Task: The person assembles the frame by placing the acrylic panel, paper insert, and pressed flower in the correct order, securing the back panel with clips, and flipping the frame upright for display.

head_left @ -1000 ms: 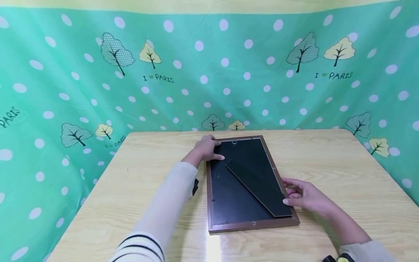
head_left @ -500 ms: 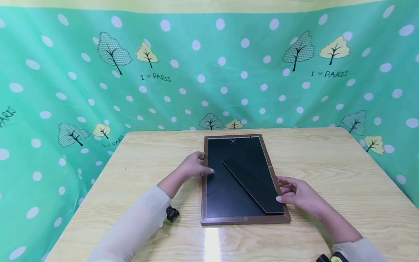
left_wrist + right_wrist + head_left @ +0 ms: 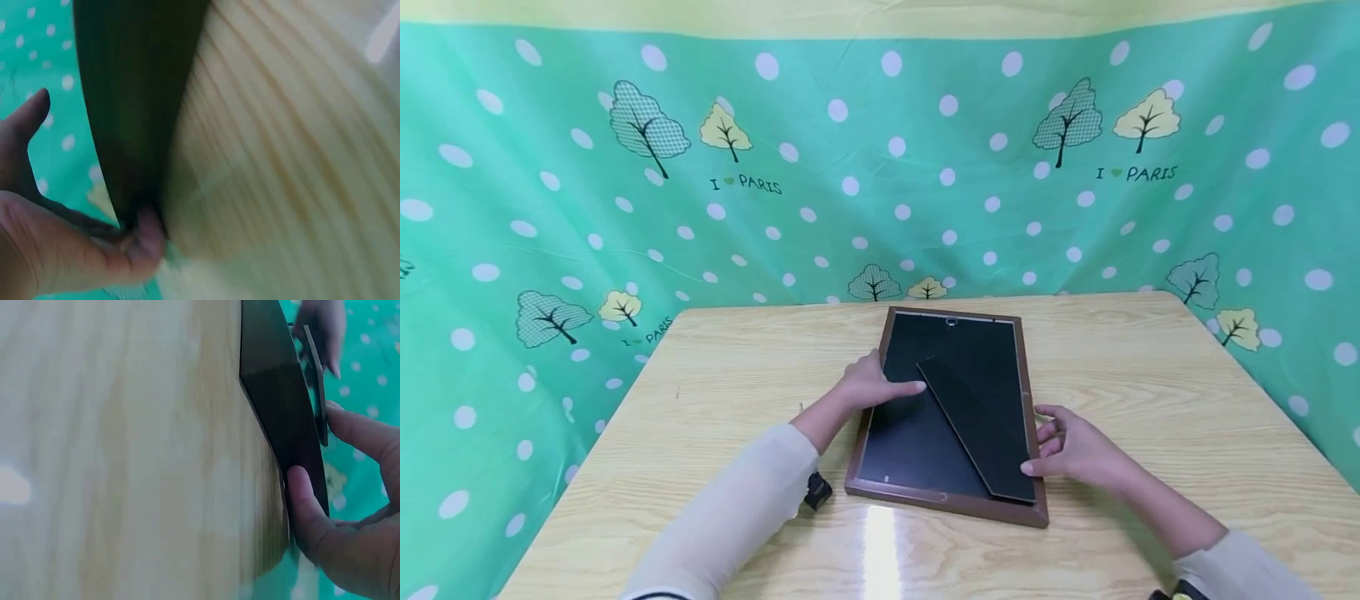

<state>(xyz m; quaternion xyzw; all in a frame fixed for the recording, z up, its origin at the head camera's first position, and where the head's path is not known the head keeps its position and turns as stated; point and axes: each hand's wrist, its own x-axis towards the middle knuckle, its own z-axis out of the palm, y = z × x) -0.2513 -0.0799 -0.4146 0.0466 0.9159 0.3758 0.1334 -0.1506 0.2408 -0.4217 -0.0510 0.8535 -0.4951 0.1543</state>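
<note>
A picture frame (image 3: 898, 446) with a brown border lies face down on the table, its black backing up. A black easel stand (image 3: 973, 425) slants across the backing. My left hand (image 3: 865, 385) holds the frame's left side, its thumb reaching over the backing; in the left wrist view, fingertips touch the frame's edge (image 3: 137, 94) and the thumb is raised away from it. At the lower right side, my right hand (image 3: 1078, 450) grips the border. The right wrist view shows a finger against the frame's dark side (image 3: 275, 394) and the thumb at the stand (image 3: 317, 387).
The pale wooden table (image 3: 730, 367) extends on both sides of the frame. Behind it and at both sides hangs a green dotted cloth (image 3: 820, 167) with printed trees. Glare (image 3: 880, 542) shines in front of the frame. A small black device (image 3: 817, 490) sits at the left wrist.
My left hand slid down from the frame's top left corner to its left side. The frame has turned slightly, its top toward the right. My right hand stays at the lower right side.
</note>
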